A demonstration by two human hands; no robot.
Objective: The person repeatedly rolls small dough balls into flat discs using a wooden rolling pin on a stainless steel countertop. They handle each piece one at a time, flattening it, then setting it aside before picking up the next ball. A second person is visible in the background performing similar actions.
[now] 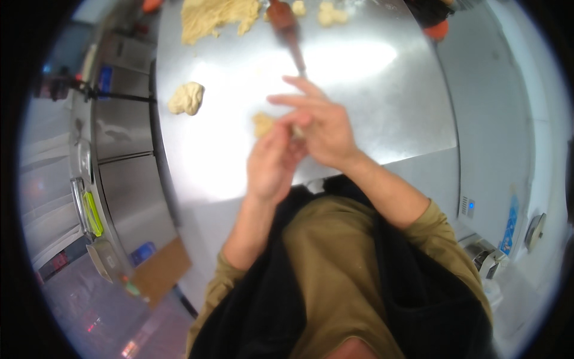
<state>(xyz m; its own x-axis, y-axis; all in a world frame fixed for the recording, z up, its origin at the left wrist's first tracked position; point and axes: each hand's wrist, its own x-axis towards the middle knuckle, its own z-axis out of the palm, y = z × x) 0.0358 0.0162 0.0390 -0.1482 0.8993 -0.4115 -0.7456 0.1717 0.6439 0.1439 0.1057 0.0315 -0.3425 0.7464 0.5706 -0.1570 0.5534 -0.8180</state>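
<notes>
My left hand (272, 166) and my right hand (329, 130) meet above the near part of a stainless steel worktop (233, 175). A small piece of yellowish dough (262, 124) shows at my left fingertips, and my left hand appears to grip it. Motion blur and the overlapping fingers hide how much dough lies between the hands. The outer fingers of my right hand are spread, while its thumb side touches my left fingers. Just beyond them lies a reddish-brown tool (284, 27) with a tapered handle, blurred. To the left rests a rounded dough lump (186, 98).
A wide, ragged sheet of dough (215, 18) covers the worktop's far left. Small dough pieces (332, 14) sit at the far edge. Steel cabinets (130, 179) stand on the left, with a cardboard piece (162, 271) beside them. A white appliance (489, 112) borders the right.
</notes>
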